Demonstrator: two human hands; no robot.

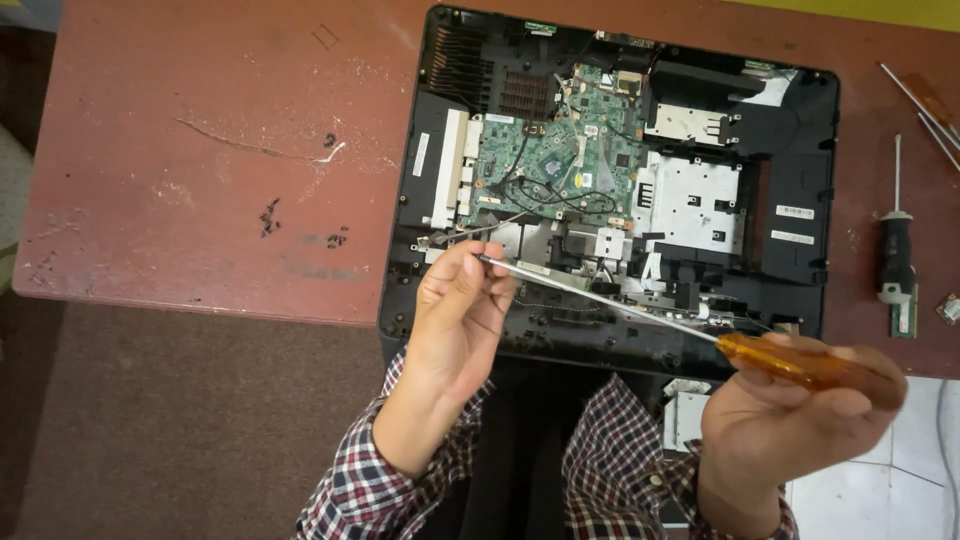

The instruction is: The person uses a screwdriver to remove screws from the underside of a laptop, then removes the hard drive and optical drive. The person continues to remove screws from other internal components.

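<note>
While the opened laptop chassis lay on the worn red table, two white rectangular labels sat one above the other on its black right-hand panel, and a narrow white one stood upright on the left edge beside the pale strip. A small label patch showed on the green motherboard. The right hand was closed around the amber handle of a long screwdriver. Its long axis ran across the lower part of the chassis, from the handle at lower right up to the tip at left. The left hand pinched that tip between thumb and fingers, the other fingers loosely curled. A second screwdriver, black-handled, lay at the table's right, shaft pointing away from the person.
</note>
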